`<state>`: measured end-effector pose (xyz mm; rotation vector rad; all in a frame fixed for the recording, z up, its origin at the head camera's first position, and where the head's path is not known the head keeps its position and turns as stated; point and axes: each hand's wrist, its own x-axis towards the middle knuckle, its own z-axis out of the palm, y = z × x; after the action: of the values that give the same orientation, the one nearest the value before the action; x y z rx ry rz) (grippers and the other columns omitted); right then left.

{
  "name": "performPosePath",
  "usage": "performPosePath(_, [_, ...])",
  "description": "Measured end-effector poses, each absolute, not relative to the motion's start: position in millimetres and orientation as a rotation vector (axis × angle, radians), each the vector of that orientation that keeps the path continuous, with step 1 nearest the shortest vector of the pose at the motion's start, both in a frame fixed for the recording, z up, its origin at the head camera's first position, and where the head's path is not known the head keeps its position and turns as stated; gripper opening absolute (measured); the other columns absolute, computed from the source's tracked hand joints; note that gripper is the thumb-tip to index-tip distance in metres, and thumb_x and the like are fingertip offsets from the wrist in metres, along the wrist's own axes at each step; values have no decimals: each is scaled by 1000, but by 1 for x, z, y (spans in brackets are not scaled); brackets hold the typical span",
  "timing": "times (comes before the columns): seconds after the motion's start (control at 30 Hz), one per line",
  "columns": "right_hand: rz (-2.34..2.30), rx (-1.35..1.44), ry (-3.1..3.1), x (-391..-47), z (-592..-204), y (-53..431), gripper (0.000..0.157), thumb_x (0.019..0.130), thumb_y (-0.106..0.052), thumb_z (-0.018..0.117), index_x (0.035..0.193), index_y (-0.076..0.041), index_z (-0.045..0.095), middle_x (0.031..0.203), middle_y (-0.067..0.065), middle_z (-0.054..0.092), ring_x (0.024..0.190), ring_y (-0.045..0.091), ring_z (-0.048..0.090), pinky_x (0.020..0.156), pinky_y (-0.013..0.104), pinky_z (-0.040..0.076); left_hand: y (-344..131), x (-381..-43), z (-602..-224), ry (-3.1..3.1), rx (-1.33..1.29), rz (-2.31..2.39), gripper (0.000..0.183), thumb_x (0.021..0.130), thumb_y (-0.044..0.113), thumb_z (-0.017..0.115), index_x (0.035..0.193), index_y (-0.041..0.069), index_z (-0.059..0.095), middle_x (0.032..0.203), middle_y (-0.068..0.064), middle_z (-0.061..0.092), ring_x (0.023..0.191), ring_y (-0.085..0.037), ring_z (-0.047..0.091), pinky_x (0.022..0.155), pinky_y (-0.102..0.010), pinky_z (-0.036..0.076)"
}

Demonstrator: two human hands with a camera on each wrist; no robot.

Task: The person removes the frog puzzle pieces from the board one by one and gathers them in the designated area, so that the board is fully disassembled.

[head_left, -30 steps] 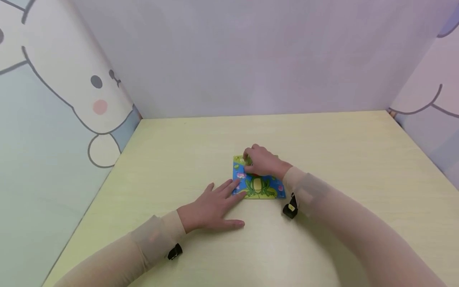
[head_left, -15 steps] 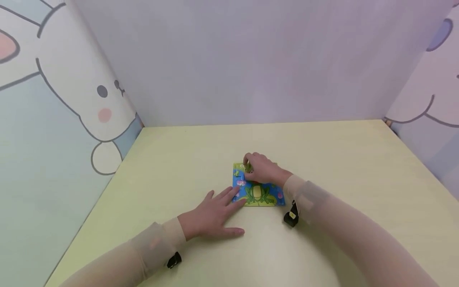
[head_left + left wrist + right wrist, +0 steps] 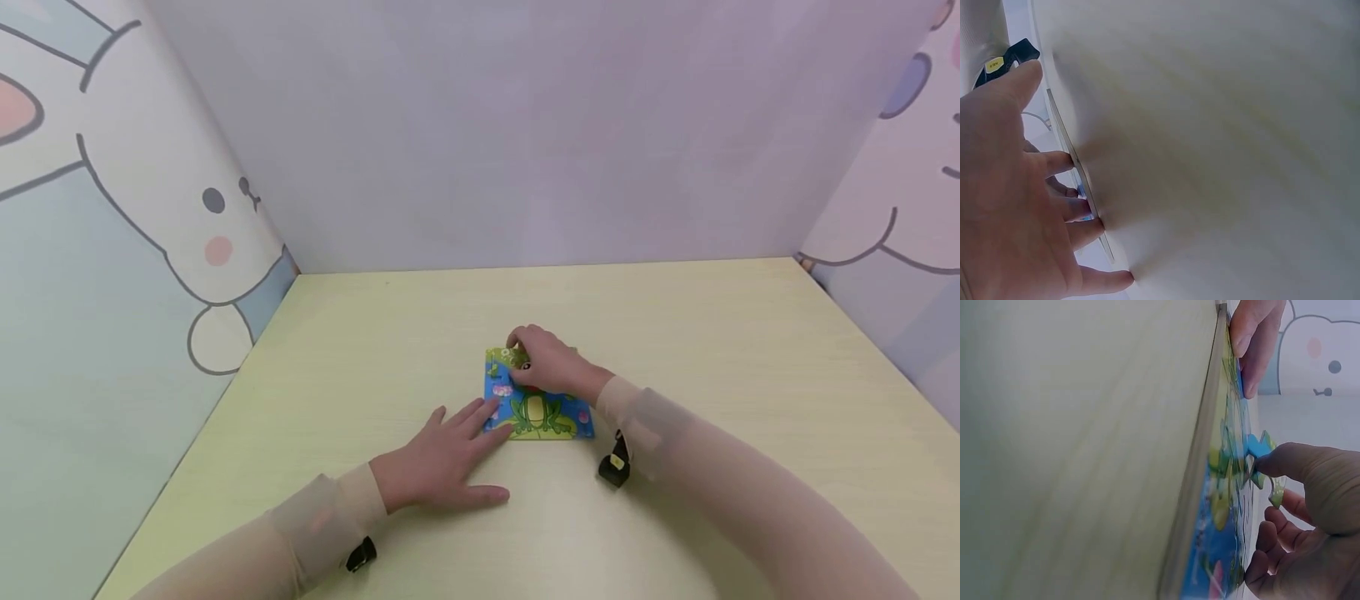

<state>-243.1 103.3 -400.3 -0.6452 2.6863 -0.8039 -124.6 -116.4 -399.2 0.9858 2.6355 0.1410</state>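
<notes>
A frog jigsaw puzzle [image 3: 537, 414], blue and green in a flat frame, lies on the table. My left hand [image 3: 442, 458] is spread with straight fingers, its fingertips resting on the puzzle's lower left corner; in the left wrist view those fingers [image 3: 1088, 234] press along the board's edge [image 3: 1075, 153]. My right hand [image 3: 551, 362] is bent over the upper part and hides the frog's head in part. Seen in the right wrist view, the right thumb and fingers pinch a blue and green puzzle piece [image 3: 1261, 445], tilted up from the board's surface.
The pale wooden table [image 3: 375, 350] runs back to a plain wall [image 3: 480, 133]. Side walls carry cartoon animal drawings [image 3: 217, 208]. Black wrist cameras [image 3: 615, 467] hang under both sleeves, near the tabletop.
The head view has tilted, so the table and puzzle sit lower in it. The left hand stays put on the puzzle; the right hand keeps working at the upper left part with small finger movements.
</notes>
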Motion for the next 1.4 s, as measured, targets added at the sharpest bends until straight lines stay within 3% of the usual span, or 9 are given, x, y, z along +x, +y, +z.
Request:
performPosePath(0.3, [-1006, -654, 2642, -244, -402, 107, 16, 107, -20, 59, 119, -9, 64, 110, 8, 66, 92, 20, 60, 84, 36, 54, -116, -125, -401, 2636, 983, 137, 84, 98, 71, 53, 165, 25, 34, 177, -9, 16, 163, -34, 20, 117, -74, 29])
performPosePath(0.53, [-1075, -628, 2631, -244, -393, 125, 21, 109, -19, 56, 123, -7, 67, 117, 11, 70, 102, 24, 63, 94, 43, 54, -116, -125, -402, 2624, 969, 148, 84, 98, 71, 53, 165, 26, 33, 177, -9, 15, 163, -34, 19, 119, -74, 27])
performPosePath(1.0, [-855, -510, 2696, -252, -389, 241, 28, 108, -16, 55, 124, 4, 69, 114, 17, 72, 96, 23, 63, 84, 41, 51, -115, -125, -402, 2630, 961, 124, 84, 98, 71, 53, 166, 25, 33, 177, -9, 14, 163, -34, 17, 119, -73, 26])
performPosePath(1.2, [-855, -497, 2705, -252, -399, 250, 26, 107, -14, 56, 121, 4, 70, 112, 17, 72, 95, 23, 62, 86, 41, 50, -116, -124, -401, 2629, 941, 144, 84, 98, 70, 54, 165, 25, 34, 177, -10, 14, 164, -35, 17, 119, -74, 25])
performPosePath(1.4, [-815, -440, 2743, -253, -404, 250, 26, 107, -13, 54, 123, 3, 68, 118, 21, 68, 101, 31, 60, 93, 50, 50, -116, -124, -403, 2630, 950, 151, 83, 98, 70, 54, 165, 25, 34, 177, -10, 15, 163, -35, 17, 119, -74, 25])
